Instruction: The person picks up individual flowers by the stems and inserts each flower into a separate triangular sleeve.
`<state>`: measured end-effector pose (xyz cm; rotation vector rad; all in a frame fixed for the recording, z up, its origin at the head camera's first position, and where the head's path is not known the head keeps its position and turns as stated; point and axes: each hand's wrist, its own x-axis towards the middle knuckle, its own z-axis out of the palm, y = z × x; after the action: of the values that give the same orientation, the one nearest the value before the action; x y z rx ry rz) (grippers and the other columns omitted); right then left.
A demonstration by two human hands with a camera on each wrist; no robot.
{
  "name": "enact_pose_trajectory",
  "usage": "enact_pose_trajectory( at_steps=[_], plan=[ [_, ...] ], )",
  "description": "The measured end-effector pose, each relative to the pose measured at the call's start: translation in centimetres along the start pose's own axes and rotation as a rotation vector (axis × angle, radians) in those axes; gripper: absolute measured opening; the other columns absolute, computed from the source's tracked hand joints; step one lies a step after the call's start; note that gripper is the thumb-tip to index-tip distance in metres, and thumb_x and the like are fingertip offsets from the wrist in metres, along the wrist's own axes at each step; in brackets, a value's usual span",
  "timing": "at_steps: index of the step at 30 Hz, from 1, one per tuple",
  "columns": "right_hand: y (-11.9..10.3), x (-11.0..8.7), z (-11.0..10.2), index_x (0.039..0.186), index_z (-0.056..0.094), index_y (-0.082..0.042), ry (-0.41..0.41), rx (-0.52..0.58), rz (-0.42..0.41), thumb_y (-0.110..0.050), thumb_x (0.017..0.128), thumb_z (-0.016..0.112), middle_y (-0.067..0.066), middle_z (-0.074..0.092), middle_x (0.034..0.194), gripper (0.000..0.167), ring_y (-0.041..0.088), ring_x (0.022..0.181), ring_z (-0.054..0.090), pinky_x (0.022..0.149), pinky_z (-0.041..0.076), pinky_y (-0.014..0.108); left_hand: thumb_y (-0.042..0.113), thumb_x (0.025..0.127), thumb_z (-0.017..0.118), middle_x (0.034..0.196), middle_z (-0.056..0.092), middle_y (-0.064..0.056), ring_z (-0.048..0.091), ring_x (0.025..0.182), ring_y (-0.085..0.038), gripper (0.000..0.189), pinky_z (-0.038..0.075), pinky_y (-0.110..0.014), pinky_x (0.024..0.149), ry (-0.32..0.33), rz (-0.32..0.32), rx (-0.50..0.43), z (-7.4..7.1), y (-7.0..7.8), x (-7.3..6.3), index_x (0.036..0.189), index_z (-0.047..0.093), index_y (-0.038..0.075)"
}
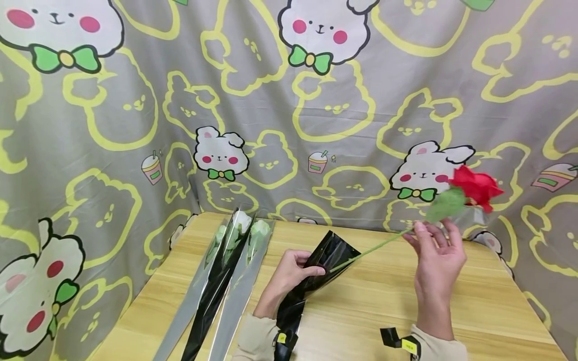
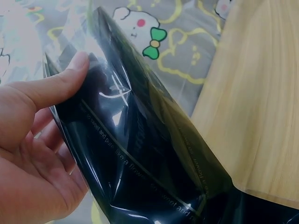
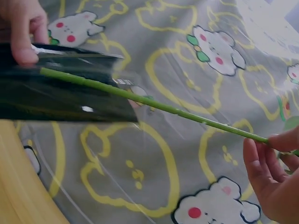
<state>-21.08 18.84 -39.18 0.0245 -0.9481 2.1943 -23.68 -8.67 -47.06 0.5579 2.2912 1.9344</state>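
My left hand grips a black flower sleeve near its wide mouth, thumb on the front and fingers behind. Faint printed lettering runs across the sleeve in the left wrist view. Between thumb and fingertips, my right hand pinches the stem of a red artificial rose just below its green leaf. The rose tilts, bloom up to the right. Its bare green stem slants down to the left, and the cut end overlaps the sleeve's mouth close to my left thumb.
Left of my hands, three wrapped white roses lie side by side on the wooden table: one in a black sleeve, two in grey sleeves, such as the nearer grey sleeve. A patterned curtain hangs behind the table.
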Motion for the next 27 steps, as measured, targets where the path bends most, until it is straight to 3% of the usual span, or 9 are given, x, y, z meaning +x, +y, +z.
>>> enact_pose_trajectory(
  at_steps=[7,12,18,27],
  plan=[
    [1.6,-1.3,1.0,0.118,0.060,0.007,-0.170,-0.194,0.018,0.019,0.087,0.070,0.013,0.067,0.089,0.035,0.021,0.077,0.072,0.066,0.061,0.035,0.007,0.086,0.084,0.068,0.066,-0.004,0.053,0.058,-0.008,0.020,0.041,-0.019,0.057,-0.026,0.017,0.025,0.3,0.1,0.0,0.080,0.068,-0.004],
    [2.5,-1.9,1.4,0.119,0.061,0.004,-0.228,-0.327,0.039,0.018,0.087,0.070,0.011,0.068,0.089,0.035,0.017,0.075,0.072,0.067,0.061,0.033,0.007,0.087,0.083,0.067,0.064,-0.002,0.052,0.058,-0.007,0.022,0.040,-0.019,0.057,-0.030,0.020,-0.002,0.4,0.0,0.0,0.078,0.066,-0.005],
    [3.1,-2.5,1.9,0.120,0.061,0.006,-0.280,-0.426,0.076,0.020,0.087,0.069,0.010,0.068,0.090,0.037,0.015,0.075,0.072,0.067,0.061,0.033,0.004,0.087,0.082,0.082,0.075,-0.011,0.066,0.070,-0.008,0.015,0.051,-0.020,0.065,-0.020,-0.016,-0.084,0.6,0.0,0.1,0.096,0.075,-0.007],
    [3.4,-3.1,2.3,0.113,0.066,0.010,-0.344,-0.564,0.072,0.009,0.088,0.075,0.012,0.069,0.092,0.026,0.015,0.077,0.073,0.071,0.061,0.032,0.001,0.086,0.082,0.091,0.076,-0.016,0.069,0.075,-0.009,0.021,0.054,-0.020,0.067,0.010,-0.018,-0.136,1.2,0.4,0.2,0.104,0.076,-0.008]
  ],
)
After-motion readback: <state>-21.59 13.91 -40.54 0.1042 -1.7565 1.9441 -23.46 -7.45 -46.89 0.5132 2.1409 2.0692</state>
